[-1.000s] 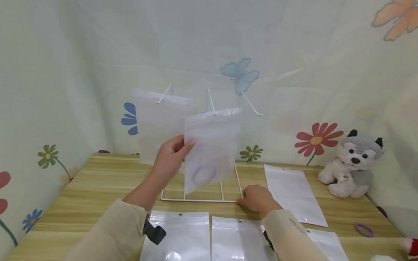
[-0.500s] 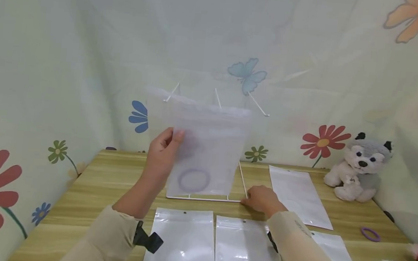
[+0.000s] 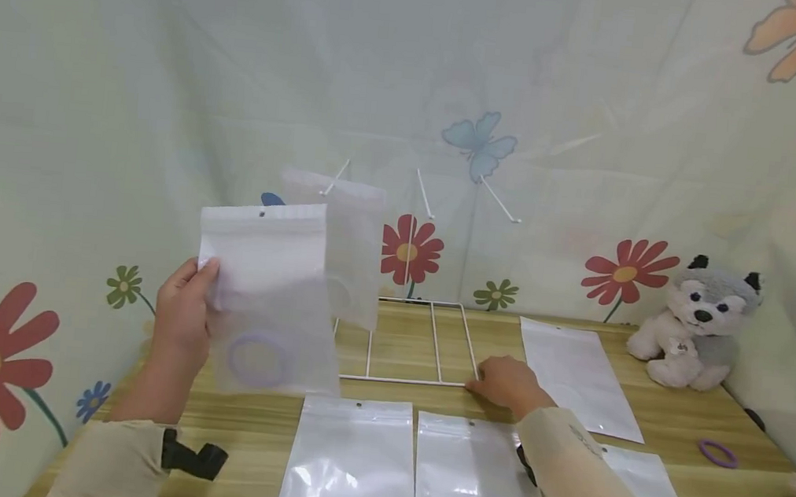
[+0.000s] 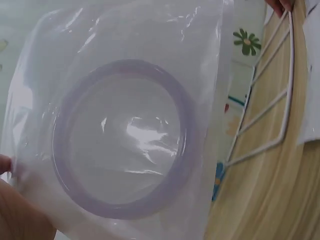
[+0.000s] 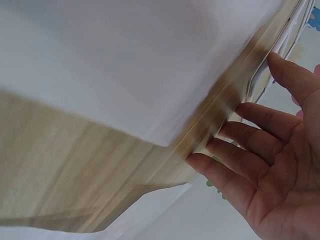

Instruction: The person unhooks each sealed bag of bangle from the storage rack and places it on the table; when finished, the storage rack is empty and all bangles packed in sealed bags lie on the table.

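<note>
Head view: left grip (image 3: 183, 315) pinches a bag (image 3: 268, 269) holding a ring (image 4: 189, 127); right grip (image 3: 510, 384), uncurled, touches the rack (image 3: 401, 380) at one corner

The held translucent bag (image 3: 269, 292), 1 lavender ring (image 4: 189, 135) inside, leans slightly near the 3-pronged white rack (image 3: 404, 381).

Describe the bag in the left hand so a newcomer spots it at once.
Start at the white rack on the table; just left of it, the left hand pinches the bag by its left edge. A purple ring shows through its lower half. Only this bag is hand-held: the back bag hangs on a hook, the other bags lie flat.
</note>
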